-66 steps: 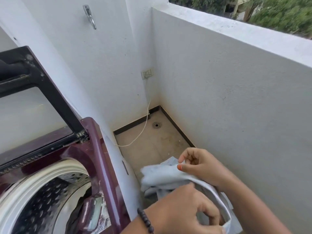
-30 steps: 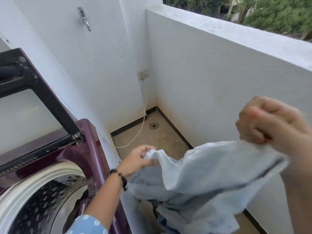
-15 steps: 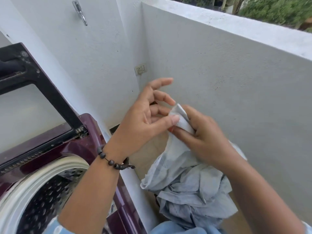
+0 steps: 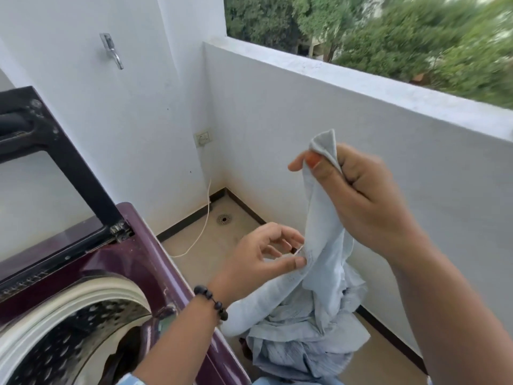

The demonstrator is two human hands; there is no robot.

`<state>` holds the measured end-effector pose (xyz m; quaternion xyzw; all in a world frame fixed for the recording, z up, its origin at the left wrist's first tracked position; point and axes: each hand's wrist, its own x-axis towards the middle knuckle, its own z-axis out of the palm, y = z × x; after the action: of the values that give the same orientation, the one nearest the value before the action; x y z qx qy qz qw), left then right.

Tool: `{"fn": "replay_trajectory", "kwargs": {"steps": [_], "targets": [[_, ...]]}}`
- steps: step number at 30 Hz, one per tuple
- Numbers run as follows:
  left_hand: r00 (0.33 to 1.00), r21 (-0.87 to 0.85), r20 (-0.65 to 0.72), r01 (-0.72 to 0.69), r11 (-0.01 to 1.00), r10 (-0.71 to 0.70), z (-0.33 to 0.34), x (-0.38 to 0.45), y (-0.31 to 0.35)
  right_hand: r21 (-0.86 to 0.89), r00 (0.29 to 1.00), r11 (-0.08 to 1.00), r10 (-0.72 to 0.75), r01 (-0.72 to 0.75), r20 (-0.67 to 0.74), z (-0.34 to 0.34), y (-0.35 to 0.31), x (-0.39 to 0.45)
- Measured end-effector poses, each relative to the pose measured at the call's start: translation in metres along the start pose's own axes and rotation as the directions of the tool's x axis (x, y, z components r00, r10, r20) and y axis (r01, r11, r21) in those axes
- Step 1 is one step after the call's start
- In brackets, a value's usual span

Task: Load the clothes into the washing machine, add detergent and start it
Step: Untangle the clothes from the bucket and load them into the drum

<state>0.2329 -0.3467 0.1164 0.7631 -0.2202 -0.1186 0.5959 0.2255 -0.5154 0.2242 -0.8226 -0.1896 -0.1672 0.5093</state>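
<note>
Moved: hands parted; right hand [image 4: 358, 195] raised, left hand [image 4: 266, 254] lowered.
Cloth [image 4: 322, 273]: hung beside the washer [image 4: 155, 262], over the floor [image 4: 238, 245].
Right fingers: closed on its top.
Left fingers: pinched on its edge.
Lid [image 4: 55, 151]: raised.

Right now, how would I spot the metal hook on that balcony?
Start at the maroon washing machine with its raised lid. On the white wall behind it, high above the wall socket, hangs the hook. It is the only shiny metal fitting on that wall.
</note>
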Motion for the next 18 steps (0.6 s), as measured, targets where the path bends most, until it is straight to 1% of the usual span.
{"fn": "replay_trajectory", "kwargs": {"steps": [2, 3, 6, 8, 11, 13, 15, 18], "targets": [[0.998, 0.038, 0.066, -0.017, 0.999, 0.015, -0.004, -0.003, 0.001, 0.016, 1.0, 1.0, -0.01, 0.01, 0.025, -0.004, -0.011, -0.006], [0.995, 0.023, 0.101, -0.02, 1.0, 0.018, -0.006, -0.004, 0.002, 0.023, 0.999, 1.0, -0.01, 0.009, 0.05, -0.006, -0.014, -0.011], [0.979, -0.15, 0.202, -0.001, 0.989, 0.032, -0.006, -0.005, 0.012, 0.0, 0.992, 0.999, 0.032, -0.032, 0.123, -0.013, -0.018, -0.023], [0.976, -0.254, 0.209, -0.012, 0.967, 0.067, -0.003, -0.006, 0.022, -0.051, 0.989, 0.997, 0.071, -0.065, 0.129, -0.017, -0.017, -0.031], [0.973, -0.332, 0.183, -0.072, 0.941, 0.139, 0.003, -0.007, 0.036, -0.106, 0.99, 0.988, 0.117, -0.108, 0.083, -0.023, -0.017, -0.041], [0.973, -0.321, 0.176, -0.086, 0.943, 0.149, 0.009, -0.006, 0.038, -0.096, 0.993, 0.989, 0.115, -0.111, 0.038, -0.026, -0.022, -0.046], [0.974, -0.281, 0.192, -0.061, 0.958, 0.118, 0.014, -0.003, 0.028, -0.055, 0.997, 0.996, 0.073, -0.073, -0.009, -0.028, -0.029, -0.046], [0.976, -0.16, 0.215, -0.006, 0.987, 0.041, 0.014, 0.002, -0.002, 0.022, 0.992, 1.0, -0.003, 0.006, -0.122, -0.034, -0.04, -0.043]]}}
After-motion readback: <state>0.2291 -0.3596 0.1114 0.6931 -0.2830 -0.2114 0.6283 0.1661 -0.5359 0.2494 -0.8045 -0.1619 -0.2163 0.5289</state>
